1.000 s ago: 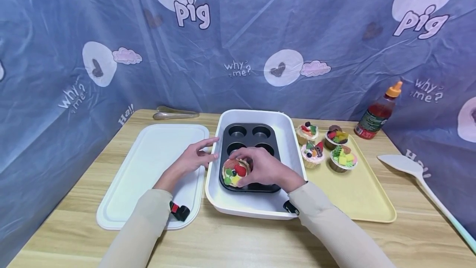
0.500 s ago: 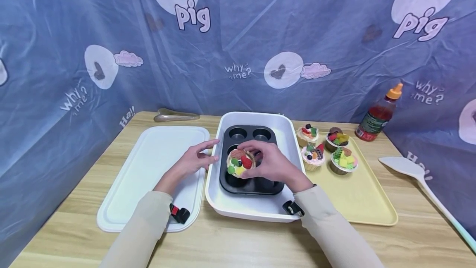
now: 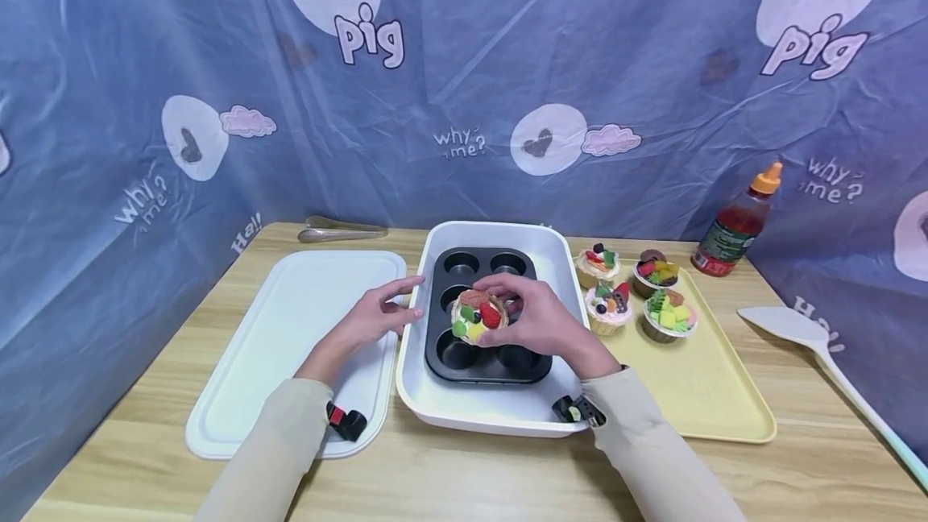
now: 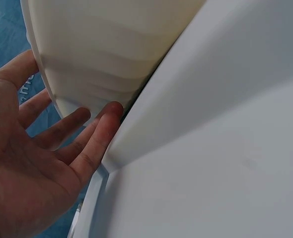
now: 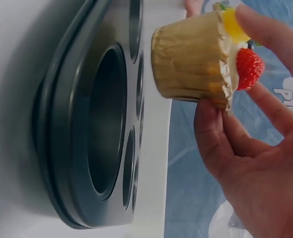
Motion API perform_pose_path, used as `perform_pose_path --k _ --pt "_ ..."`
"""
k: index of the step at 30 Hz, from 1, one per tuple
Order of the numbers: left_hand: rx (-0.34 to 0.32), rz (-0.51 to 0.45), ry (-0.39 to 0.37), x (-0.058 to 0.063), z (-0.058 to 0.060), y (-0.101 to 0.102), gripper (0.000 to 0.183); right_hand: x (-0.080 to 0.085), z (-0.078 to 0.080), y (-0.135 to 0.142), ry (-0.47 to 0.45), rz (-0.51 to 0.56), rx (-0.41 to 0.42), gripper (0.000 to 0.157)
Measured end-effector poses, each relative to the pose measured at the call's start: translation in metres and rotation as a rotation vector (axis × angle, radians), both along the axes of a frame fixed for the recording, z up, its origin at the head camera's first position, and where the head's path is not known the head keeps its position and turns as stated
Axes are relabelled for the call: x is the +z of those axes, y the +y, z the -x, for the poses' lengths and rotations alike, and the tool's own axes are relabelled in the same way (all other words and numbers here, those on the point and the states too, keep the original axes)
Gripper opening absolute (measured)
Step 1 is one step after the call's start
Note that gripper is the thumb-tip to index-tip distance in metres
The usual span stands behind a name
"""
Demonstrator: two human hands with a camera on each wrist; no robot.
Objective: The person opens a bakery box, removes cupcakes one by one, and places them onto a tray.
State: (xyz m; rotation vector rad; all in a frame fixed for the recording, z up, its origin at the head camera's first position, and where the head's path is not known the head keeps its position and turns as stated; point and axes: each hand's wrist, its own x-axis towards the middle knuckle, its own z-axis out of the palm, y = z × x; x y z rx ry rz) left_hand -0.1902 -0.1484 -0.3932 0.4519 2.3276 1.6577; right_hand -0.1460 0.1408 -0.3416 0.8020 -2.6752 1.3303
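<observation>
Cupcake [image 3: 478, 316] in right hand [image 3: 532, 319], clear above muffin tin [image 3: 484, 362]

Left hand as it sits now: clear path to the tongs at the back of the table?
Probably yes. The left hand rests open against the white dish, holding nothing, and only the flat white lid lies between it and the tongs.

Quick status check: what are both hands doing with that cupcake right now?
Right hand holds cupcake above muffin pan, clear of the cups. Left hand open, steadying white dish. Nothing in the way.
</observation>
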Motion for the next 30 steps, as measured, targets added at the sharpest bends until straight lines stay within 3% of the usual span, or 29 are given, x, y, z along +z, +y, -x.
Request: perform_pose_path --k 14,23,30 --pt "0.011 0.029 0.007 -0.001 -0.001 -0.002 0.061 0.013 0.005 0.017 0.009 -0.008 -0.108 0.065" --pt "0.007 0.048 0.004 0.002 -0.001 0.002 0.061 0.037 -0.005 0.035 -0.024 -0.044 -0.155 0.068" --pt "0.013 0.048 -0.005 0.0 -0.001 0.0 0.061 0.053 -0.012 0.066 -0.034 -0.012 -0.154 0.07"
